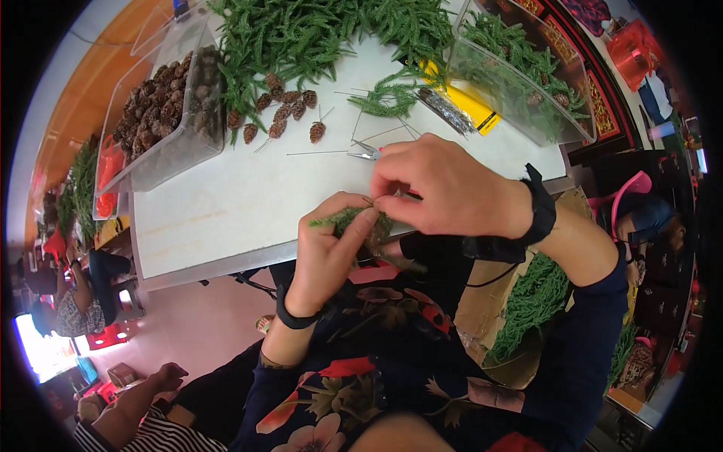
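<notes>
"While you work at the white rectangular tabletop [218,226], where is the needle-leaved green sprig [345,218]?"

"At the table's near edge, held in your left hand [327,248], with the thumb pressed across it."

"And your right hand [444,184]?"

"Its thumb and forefinger are pinched narrow, meeting just beside your left thumb tip; what lies between them is too small to tell. The silver head of a pair of pliers [364,153] projects beyond those knuckles; whether your palm grips the handles cannot be told."

"Which materials surround you?"

"Beyond your hands, small brown scaly cones [282,111] lie loosely grouped, near thin straight metal wires [320,153]. Left: a clear plastic bin [181,154] filled with similar cones. Far side: a heap of green needle-leaved branches [316,38]. Right: a bundle of grey wire-like strips [444,113] beside a flat yellow package [471,105], near a second clear bin holding greenery. Below, to your right: an open brown cardboard box [482,309], also containing greenery."
</notes>
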`<state>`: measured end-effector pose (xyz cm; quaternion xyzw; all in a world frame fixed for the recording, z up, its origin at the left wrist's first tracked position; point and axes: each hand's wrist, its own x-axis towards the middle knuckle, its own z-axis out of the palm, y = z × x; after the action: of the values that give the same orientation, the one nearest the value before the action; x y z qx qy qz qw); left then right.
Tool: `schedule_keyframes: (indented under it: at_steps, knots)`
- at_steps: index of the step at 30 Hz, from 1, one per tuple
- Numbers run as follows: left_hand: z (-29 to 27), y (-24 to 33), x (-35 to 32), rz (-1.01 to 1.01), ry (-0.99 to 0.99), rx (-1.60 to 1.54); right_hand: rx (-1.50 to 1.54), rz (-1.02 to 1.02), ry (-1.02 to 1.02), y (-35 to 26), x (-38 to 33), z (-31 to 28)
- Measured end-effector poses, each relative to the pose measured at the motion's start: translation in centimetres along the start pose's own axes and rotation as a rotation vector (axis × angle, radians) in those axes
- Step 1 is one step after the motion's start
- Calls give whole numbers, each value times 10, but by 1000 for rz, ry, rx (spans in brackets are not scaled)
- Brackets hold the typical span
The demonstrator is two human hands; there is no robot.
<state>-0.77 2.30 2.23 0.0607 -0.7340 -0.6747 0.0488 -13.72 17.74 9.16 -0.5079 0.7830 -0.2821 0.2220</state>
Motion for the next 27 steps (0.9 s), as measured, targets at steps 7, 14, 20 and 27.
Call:
schedule_keyframes:
  at_steps: [7,14,20,27]
  knots:
    - [-13,-6,-2,-201,-134,-527,339,-143,-22,10,4,-12]
    - [-15,-4,-3,-294,-298,-833,198,-497,5,21,15,-5]
    - [-12,-5,-5,-376,-294,-854,48,-534,-15,21,19,-5]
    - [-10,-5,-4,-233,-130,-393,-186,-415,-17,13,15,1]
